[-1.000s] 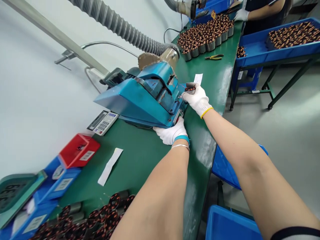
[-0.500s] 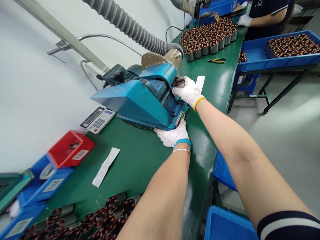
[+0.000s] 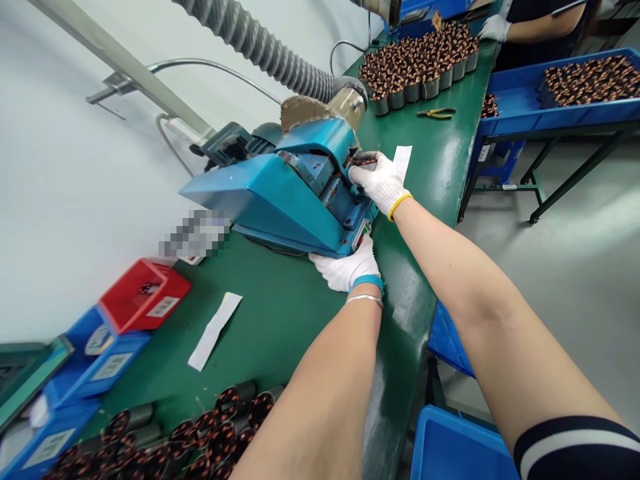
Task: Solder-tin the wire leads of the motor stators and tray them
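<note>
In the head view, the right hand [image 3: 383, 181], in a white glove, is just above and right of the centre of the frame. It is closed narrowly around a coil [image 3: 367, 158], which it holds at the right side of the blue machine [image 3: 280, 200]. Whether the coil touches the machine is hard to tell. The left hand [image 3: 347, 267], also gloved, touches the machine's lower right corner, its thumb by the switch [image 3: 364, 233]; how far its fingers are spread cannot be told.

A grey hose [image 3: 270, 57] runs from the top of the frame to the machine. The green bench [image 3: 285, 300] bears a paper strip [image 3: 215, 331] left of centre, a red bin [image 3: 135, 313] at the left and loose coils [image 3: 220, 427] at the lower left. A note [image 3: 402, 162] is just beyond the right hand. Farther up, pliers [image 3: 436, 114] lie near packed coils [image 3: 417, 67]. At the upper right, a person's gloved hand [image 3: 495, 29] is near a blue tray [image 3: 520, 83] holding more coils.
</note>
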Demonstrator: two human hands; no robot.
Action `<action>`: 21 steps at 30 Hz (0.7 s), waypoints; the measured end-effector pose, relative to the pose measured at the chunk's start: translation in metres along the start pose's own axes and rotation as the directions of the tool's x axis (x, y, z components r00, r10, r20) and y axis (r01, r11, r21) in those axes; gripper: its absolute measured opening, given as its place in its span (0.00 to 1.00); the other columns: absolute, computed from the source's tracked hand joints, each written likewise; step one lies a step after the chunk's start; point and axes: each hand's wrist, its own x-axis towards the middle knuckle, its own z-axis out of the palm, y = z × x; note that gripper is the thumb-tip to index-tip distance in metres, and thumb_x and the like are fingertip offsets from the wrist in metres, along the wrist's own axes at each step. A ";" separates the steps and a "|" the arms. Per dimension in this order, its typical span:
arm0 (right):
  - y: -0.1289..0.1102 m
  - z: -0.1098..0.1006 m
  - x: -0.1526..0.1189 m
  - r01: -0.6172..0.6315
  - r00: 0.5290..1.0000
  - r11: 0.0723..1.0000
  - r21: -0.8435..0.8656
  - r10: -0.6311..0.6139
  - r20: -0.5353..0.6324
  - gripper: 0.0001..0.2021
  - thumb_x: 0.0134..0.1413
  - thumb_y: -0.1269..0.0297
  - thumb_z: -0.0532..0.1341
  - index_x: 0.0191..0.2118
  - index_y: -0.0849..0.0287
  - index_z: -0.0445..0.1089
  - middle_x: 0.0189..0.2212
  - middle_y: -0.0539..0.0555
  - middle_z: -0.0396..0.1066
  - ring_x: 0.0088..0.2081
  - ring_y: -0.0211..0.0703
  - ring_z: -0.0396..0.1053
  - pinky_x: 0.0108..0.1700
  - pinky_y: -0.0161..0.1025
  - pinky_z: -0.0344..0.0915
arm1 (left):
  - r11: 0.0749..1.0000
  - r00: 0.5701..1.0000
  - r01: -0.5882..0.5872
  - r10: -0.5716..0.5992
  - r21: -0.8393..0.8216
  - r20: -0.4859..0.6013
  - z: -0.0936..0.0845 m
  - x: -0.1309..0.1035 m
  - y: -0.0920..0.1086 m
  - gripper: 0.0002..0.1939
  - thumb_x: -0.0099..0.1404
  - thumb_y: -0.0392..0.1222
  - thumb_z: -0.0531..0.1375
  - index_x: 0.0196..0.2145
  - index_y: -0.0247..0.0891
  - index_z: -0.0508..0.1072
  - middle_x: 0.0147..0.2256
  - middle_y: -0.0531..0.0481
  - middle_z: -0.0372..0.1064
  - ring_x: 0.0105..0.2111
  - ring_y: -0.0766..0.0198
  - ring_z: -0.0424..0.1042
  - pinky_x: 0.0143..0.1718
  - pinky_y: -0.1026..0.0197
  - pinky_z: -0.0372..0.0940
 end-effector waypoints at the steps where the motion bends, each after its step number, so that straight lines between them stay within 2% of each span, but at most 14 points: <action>1: -0.001 0.000 0.000 -0.037 0.999 0.999 0.036 0.037 -0.005 0.16 0.44 0.63 0.66 0.40 0.58 0.64 0.28 0.47 0.69 0.31 0.39 0.72 0.42 0.45 0.74 | 1.000 1.000 -0.001 0.001 0.009 0.011 0.000 0.000 0.000 0.64 0.47 0.71 0.64 0.66 0.35 0.36 0.62 0.26 0.54 0.59 0.36 0.64 0.53 0.41 0.64; 4: -0.005 -0.002 -0.002 -0.132 0.991 0.987 0.086 0.132 0.009 0.16 0.45 0.65 0.66 0.40 0.56 0.62 0.28 0.46 0.68 0.33 0.39 0.72 0.42 0.44 0.74 | 1.000 1.000 -0.001 0.000 0.030 0.025 0.000 0.000 0.000 0.63 0.49 0.72 0.62 0.67 0.35 0.34 0.63 0.26 0.53 0.59 0.36 0.64 0.53 0.42 0.63; 11: -0.018 -0.008 -0.005 -0.143 0.989 0.990 0.004 0.143 0.025 0.16 0.40 0.69 0.67 0.37 0.57 0.64 0.26 0.46 0.68 0.32 0.41 0.73 0.45 0.49 0.74 | 1.000 1.000 0.015 -0.015 0.018 0.003 -0.002 -0.002 0.001 0.64 0.47 0.75 0.61 0.68 0.39 0.36 0.61 0.29 0.57 0.57 0.38 0.66 0.54 0.43 0.64; 17: -0.024 -0.006 -0.005 -0.099 0.995 0.989 -0.107 0.100 -0.001 0.16 0.37 0.69 0.69 0.35 0.57 0.66 0.28 0.48 0.69 0.34 0.46 0.74 0.47 0.55 0.73 | 0.998 0.999 -0.023 0.021 0.052 0.025 -0.001 -0.002 0.000 0.60 0.50 0.74 0.59 0.69 0.43 0.38 0.61 0.30 0.57 0.57 0.37 0.67 0.53 0.40 0.64; 21: -0.025 -0.005 -0.004 -0.059 0.998 0.990 -0.131 0.063 0.029 0.16 0.38 0.67 0.69 0.36 0.57 0.66 0.28 0.48 0.70 0.35 0.46 0.74 0.48 0.54 0.73 | 0.998 1.000 -0.023 0.023 0.057 0.011 -0.001 -0.003 0.000 0.59 0.49 0.75 0.58 0.69 0.44 0.41 0.60 0.31 0.57 0.57 0.37 0.66 0.53 0.40 0.64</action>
